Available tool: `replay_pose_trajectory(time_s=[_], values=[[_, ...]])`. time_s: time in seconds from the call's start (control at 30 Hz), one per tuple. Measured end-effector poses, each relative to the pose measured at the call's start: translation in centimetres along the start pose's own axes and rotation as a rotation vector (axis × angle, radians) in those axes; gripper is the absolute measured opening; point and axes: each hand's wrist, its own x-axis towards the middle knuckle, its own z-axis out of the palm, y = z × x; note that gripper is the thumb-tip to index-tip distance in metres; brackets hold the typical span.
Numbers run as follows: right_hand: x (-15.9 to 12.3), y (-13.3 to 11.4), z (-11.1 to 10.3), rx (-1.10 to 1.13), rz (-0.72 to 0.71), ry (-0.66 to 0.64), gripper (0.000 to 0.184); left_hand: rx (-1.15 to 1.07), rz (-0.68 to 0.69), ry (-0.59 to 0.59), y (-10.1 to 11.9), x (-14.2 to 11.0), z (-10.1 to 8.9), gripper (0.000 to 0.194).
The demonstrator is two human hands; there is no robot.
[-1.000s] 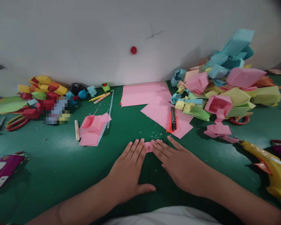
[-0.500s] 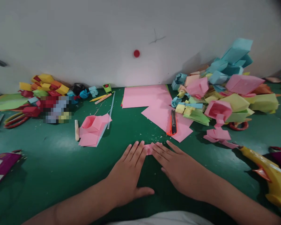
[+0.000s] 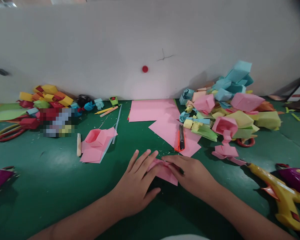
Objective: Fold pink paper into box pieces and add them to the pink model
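Your left hand (image 3: 137,185) lies open on the small pink paper (image 3: 165,171) near you on the green worktop (image 3: 52,173), your right hand (image 3: 192,173) pinches its edge, and it looks only partly folded.

Taking the flat paper sheets (image 3: 162,120) on the worktop (image 3: 52,173) as centre: utility knife (image 3: 181,137) lies on them, paper heap (image 3: 227,103) right, scissors (image 3: 7,132) far left, folded piece (image 3: 165,170) in front, glue gun (image 3: 277,193) front-right.
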Motion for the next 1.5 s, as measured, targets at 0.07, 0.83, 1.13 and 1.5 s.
replay_pose_trajectory(time_s=[0.07,0.83,1.13,1.5], values=[[0.1,0.0,0.1,0.063,0.005,0.012,0.03,-0.014,-0.026,0.034,0.0,0.0,0.1,0.045],[0.1,-0.2,-0.7,-0.225,-0.115,-0.085,0.022,-0.235,0.065,-0.064,-1.8,0.7,-1.2,0.016],[0.1,0.0,-1.0,-0.242,-0.162,-0.176,0.028,-0.212,0.077,-0.099,-1.6,0.8,-0.9,0.022],[-0.4,-1.0,-1.9,-0.262,-0.091,-0.244,0.032,-0.231,0.019,-0.119,-1.7,0.7,-1.2,0.057]])
